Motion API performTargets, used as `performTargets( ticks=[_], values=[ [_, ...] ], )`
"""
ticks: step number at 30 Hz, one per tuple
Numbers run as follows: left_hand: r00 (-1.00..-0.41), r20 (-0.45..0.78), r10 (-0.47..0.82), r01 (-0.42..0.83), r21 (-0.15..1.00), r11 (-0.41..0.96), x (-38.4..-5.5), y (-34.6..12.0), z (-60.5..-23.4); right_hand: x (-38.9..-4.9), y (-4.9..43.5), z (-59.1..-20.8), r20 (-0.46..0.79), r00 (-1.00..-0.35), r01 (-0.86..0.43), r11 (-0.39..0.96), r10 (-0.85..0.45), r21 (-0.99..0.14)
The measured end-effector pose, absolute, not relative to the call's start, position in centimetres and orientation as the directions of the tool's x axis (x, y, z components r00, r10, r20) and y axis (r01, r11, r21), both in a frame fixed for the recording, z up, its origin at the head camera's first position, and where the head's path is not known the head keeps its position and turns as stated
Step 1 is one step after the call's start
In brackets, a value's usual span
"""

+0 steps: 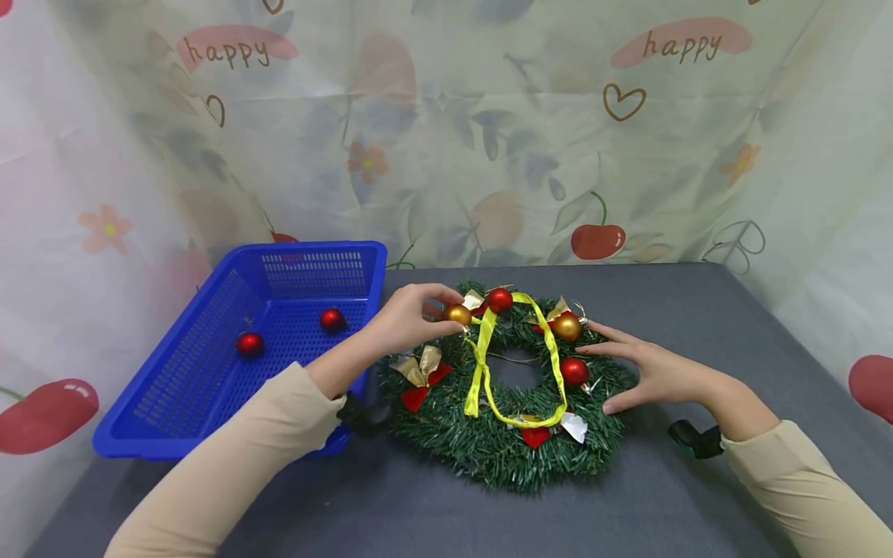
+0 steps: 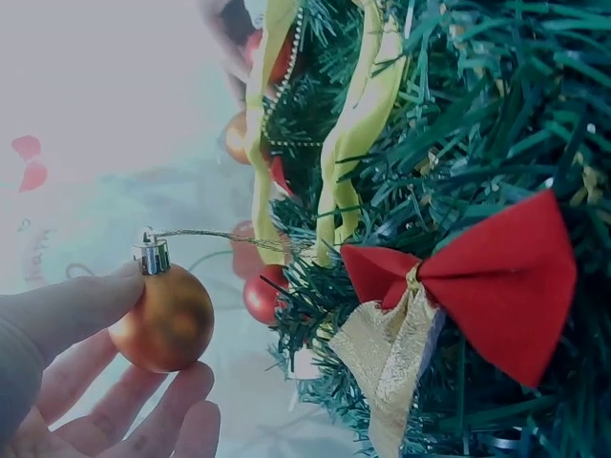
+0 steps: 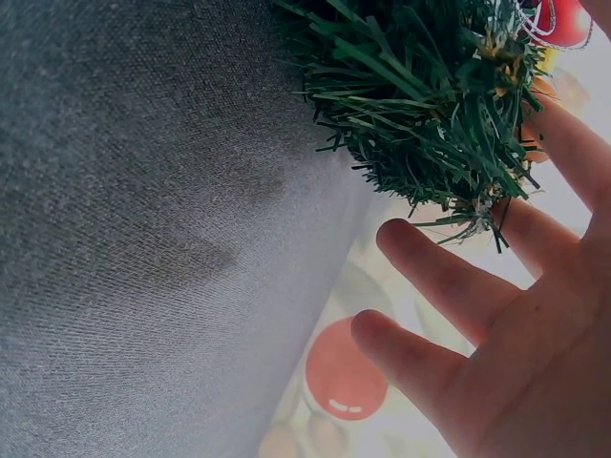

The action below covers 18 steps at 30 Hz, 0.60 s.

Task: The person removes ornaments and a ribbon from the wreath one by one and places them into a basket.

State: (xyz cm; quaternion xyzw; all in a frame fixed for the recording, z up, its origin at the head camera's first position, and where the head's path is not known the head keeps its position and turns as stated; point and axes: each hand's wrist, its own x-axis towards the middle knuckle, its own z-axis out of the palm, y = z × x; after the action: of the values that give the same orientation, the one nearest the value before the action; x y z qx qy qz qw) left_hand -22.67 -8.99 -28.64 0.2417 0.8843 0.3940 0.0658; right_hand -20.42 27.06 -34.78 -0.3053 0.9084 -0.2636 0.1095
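My left hand [image 1: 412, 314] pinches a gold bauble [image 2: 170, 320] between thumb and fingers at the upper left of a green wreath [image 1: 453, 434]. A thin gold cord runs from the bauble's silver cap to the wreath. My right hand [image 1: 659, 368] is at the wreath's right side, fingers spread and holding nothing, with fingertips right at the greenery. Near them sit another gold bauble [image 1: 567, 326] and a red bauble [image 1: 575, 372]. A second red bauble [image 1: 499, 300] is at the top. Yellow ribbon [image 1: 556, 364] loops over the middle, and a red and gold bow [image 2: 496, 286] is on the left.
A blue plastic basket [image 1: 153, 448] stands left of the wreath, with two red baubles [image 1: 249, 344] inside. Both rest on a dark grey table [image 1: 670, 302]. A printed curtain [image 1: 446, 132] hangs behind and along the sides.
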Motion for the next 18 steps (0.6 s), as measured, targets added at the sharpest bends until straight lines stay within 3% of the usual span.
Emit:
performTargets(
  ticks=[18],
  values=[
    [-0.884, 0.081, 0.461, 0.325, 0.814, 0.480, -20.7, -10.8, -27.7, -20.3, 27.1, -34.6, -0.032, -0.781, -0.509, 0.664, -0.624, -0.548]
  ],
)
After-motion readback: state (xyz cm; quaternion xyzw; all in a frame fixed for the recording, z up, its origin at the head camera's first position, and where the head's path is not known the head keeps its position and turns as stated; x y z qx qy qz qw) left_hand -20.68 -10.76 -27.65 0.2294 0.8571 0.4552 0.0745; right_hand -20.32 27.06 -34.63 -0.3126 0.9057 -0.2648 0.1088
